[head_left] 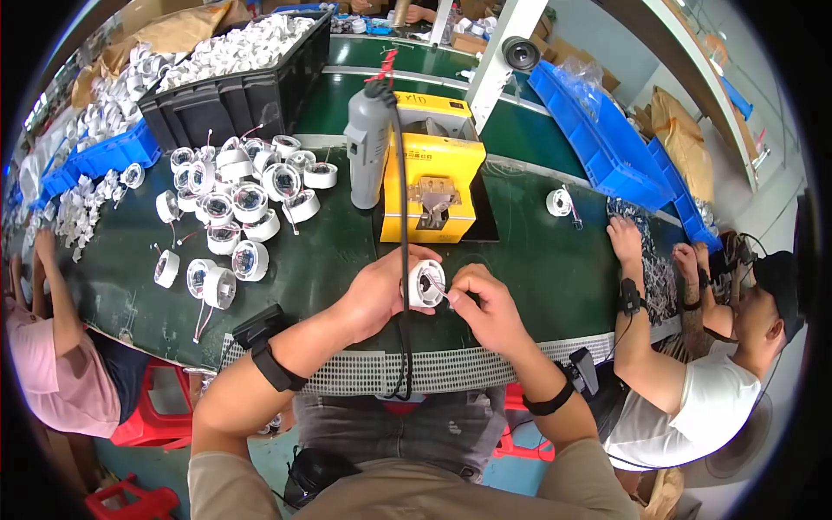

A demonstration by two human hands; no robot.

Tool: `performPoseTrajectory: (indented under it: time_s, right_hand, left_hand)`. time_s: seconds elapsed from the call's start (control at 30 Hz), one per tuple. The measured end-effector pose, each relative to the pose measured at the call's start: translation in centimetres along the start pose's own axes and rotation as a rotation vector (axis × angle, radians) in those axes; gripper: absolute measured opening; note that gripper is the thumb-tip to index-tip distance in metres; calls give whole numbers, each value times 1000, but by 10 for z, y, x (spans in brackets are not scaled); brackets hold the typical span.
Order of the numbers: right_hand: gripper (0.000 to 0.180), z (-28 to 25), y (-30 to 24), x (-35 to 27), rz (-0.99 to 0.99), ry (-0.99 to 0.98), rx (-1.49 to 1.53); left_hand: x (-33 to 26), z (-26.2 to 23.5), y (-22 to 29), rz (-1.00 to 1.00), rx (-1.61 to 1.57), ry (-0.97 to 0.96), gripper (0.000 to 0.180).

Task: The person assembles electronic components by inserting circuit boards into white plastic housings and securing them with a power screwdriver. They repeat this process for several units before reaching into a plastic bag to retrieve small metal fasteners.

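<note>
My left hand (379,295) is wrapped round a white cylindrical housing (414,290), its open face turned toward my right. Dark parts and thin wires (432,282) show inside the housing. The fingertips of my right hand (485,303) pinch these wires at the housing's opening. Straight ahead stands a yellow machine (433,186) with a metal fixture on its front. Beside it a grey electric screwdriver (367,147) hangs upright, and its black cable (402,260) passes in front of my left fingers. Several similar white housings (251,201) with trailing wires lie grouped on the left of the green table.
A black crate (234,108) full of white parts stands far left, near a blue bin (113,159). One white housing (559,203) lies to the right, before blue trays (607,139). Co-workers sit on both sides; one's hand (624,238) rests near a pile of wires (659,269).
</note>
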State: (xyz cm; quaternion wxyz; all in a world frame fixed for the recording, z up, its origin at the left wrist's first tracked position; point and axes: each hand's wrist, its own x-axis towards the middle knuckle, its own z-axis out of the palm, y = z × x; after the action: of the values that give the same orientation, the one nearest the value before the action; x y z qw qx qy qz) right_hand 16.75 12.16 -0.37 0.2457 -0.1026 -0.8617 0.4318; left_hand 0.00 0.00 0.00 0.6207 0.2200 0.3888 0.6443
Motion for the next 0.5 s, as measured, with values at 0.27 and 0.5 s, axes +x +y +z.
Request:
performPoseTrajectory:
  time_s: [0.27, 0.5]
  right_hand:
    - [13, 9, -17, -4, -74, 250, -218]
    - [22, -5, -19, 0, -267, 379, -413]
  left_hand:
    - [4, 11, -9, 15, 122, -53, 39]
    - [0, 6, -3, 162, 17, 30, 33]
